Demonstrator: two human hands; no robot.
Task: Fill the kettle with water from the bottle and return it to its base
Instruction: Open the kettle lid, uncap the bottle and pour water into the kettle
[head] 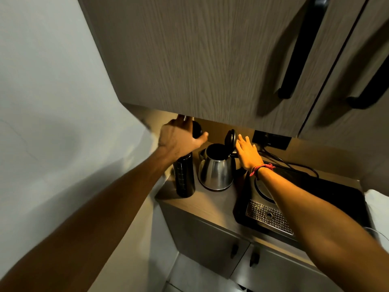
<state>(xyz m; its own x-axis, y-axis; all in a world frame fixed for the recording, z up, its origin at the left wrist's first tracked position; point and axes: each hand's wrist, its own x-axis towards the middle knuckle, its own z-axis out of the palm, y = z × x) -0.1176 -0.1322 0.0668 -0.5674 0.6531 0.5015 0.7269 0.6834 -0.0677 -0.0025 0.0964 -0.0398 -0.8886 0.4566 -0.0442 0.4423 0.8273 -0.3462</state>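
Both forearms frame steel kettle (215,171), lid (230,138) flipped upright.

The left hand (179,138) hides the bottle's (184,178) top; its grip is unclear.

Counts: 2 hands, left hand (179,137) & right hand (248,153). 1 steel kettle (215,170), lid up. 1 dark bottle (184,175). 1 black cap (196,129) in left hand. 1 black tray (328,199) w/ 1 metal grate (268,218). 1 red wristband (262,168). 2 upper cabinet handles (303,49). 2 lower knobs (234,250).
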